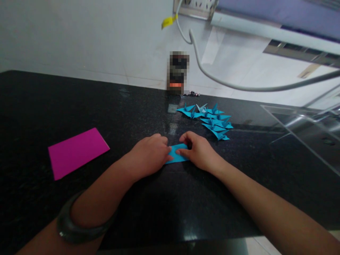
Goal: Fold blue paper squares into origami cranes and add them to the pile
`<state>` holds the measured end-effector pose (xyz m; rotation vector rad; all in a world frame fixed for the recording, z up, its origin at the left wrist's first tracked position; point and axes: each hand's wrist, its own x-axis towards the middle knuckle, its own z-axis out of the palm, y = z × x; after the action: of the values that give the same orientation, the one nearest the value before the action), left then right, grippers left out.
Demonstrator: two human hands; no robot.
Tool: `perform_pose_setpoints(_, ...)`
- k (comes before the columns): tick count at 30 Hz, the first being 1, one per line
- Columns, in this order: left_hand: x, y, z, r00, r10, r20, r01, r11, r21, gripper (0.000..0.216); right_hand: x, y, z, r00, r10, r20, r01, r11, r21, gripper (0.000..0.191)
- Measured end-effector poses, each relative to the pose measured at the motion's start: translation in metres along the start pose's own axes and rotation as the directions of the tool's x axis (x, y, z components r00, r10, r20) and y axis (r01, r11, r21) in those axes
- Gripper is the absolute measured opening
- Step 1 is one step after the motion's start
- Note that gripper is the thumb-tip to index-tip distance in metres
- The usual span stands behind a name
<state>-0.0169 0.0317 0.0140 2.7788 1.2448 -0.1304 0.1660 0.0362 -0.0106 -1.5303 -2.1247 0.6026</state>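
Observation:
A folded strip of blue paper lies flat on the dark counter between my two hands. My left hand, its fingers curled, presses on the strip's left end and covers it. At the right end my right hand is closed around the edge of the paper, thumb on top and index finger bent. Just beyond the right hand, several blue folded paper cranes are grouped together, with a paler crane among them at the back.
A magenta paper rectangle lies to the left on the black counter. Against the wall stands a blurred-out object, with a small beaded string beside it. A grey cable hangs at upper right, above a metal-edged sink or stove.

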Motion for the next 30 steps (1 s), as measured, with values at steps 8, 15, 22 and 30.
perform_pose_setpoints(8,-0.001,-0.003,-0.001,1.0,-0.022,-0.004,0.022,0.999,0.035,0.022,0.002,0.005,-0.005,0.984,0.157,0.084,-0.164,0.983,0.08,0.014)
perform_pose_setpoints(15,0.0,-0.002,0.001,0.999,-0.011,-0.03,0.012,0.999,0.03,0.02,-0.007,-0.001,-0.003,1.0,-0.003,-0.011,0.003,1.0,-0.013,0.003)
perform_pose_setpoints(22,0.0,-0.003,0.002,0.998,-0.035,-0.046,0.037,0.999,0.04,0.02,-0.007,-0.001,-0.001,0.987,-0.155,-0.051,0.147,0.979,-0.144,0.004)
perform_pose_setpoints(30,-0.001,-0.003,0.0,0.998,-0.048,-0.028,0.049,0.998,0.041,0.022,-0.008,0.0,-0.002,0.968,-0.245,-0.055,0.234,0.96,-0.154,0.007)
